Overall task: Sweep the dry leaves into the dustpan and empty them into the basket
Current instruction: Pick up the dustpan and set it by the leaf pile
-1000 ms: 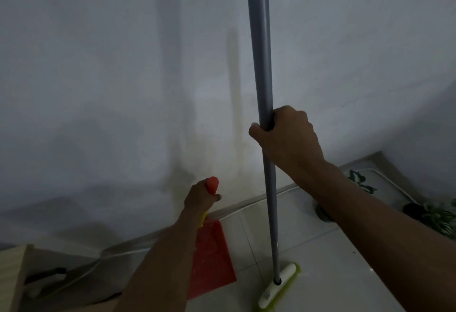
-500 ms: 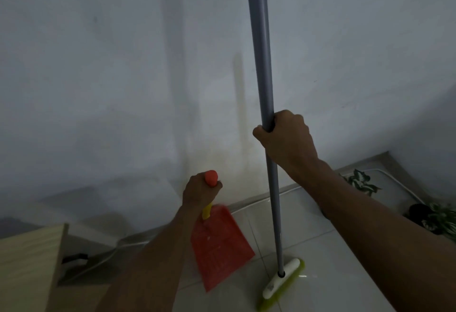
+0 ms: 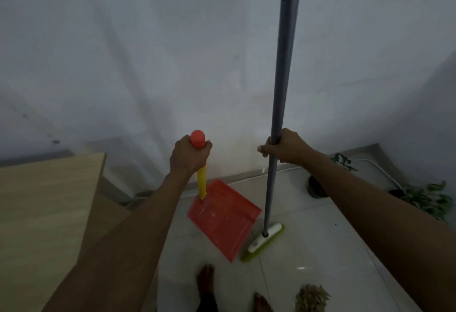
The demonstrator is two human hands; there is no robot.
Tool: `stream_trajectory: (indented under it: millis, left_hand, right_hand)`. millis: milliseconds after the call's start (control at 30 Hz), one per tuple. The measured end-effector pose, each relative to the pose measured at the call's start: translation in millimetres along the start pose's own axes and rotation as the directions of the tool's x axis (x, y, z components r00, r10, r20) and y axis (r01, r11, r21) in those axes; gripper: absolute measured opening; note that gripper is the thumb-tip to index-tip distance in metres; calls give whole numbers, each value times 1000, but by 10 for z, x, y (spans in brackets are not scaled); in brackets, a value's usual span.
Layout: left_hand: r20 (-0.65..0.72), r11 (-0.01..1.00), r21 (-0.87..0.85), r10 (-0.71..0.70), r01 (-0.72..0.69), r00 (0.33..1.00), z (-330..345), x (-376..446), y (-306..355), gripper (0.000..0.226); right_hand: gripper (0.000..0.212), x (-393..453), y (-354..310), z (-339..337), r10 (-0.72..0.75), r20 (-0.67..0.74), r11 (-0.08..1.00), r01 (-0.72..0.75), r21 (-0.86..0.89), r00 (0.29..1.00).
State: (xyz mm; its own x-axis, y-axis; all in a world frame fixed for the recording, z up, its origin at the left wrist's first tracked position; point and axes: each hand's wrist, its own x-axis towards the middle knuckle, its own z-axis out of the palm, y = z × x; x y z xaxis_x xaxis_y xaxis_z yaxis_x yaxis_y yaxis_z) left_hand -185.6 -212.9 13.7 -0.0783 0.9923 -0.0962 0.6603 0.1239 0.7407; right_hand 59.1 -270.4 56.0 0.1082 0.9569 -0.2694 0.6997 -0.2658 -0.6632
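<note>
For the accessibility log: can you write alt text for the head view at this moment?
Seen from above, a person's left hand grips a red dustpan by its handle top and the right hand holds a grey broom upright, its green head on the white tiled floor. A pile of dry leaves lies near bare feet at the bottom edge; potted plants stand by the wall on the right.

Red plastic dustpan [image 3: 223, 215] just left of the green-bristled broom head [image 3: 264, 241]; pile of dry leaves [image 3: 311, 298] nearer the person, to the right; light wooden cabinet [image 3: 47, 213] far left.
</note>
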Motion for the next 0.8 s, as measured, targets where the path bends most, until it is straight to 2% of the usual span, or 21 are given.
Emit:
stream_trajectory:
  millis: [167,367,433,567,667,800]
  left_hand:
    - [-80,1000,-25,-20,18,997,-2,-639,80,45]
    - [-141,997,-38,-71,67,987,47,-1365,-56,55]
    - [-156,996,-41,-84,79,984,42,-1595,-120,56]
    - [-174,991,-104,-97,79,980,-16,-2009,-310,63]
    - [-180,985,-157,-97,69,979,-101,-2391,-468,60]
    - [-201,968,-237,-132,83,971,-120,-2885,-649,58]
  right_hand:
    - [29,-531,403,79,-35,179,998,43,-37,983]
    - [6,-1118,669,113,-126,380,974,187,-128,916]
    - [7,-1335,808,193,-141,409,968,213,-134,902]
    - [7,-1796,1057,452,-159,377,947,248,-202,913]
    - [4,-2232,1232,670,-176,259,967,216,-137,950]
    - [9,-2723,1362,739,-133,116,990,138,-36,984]
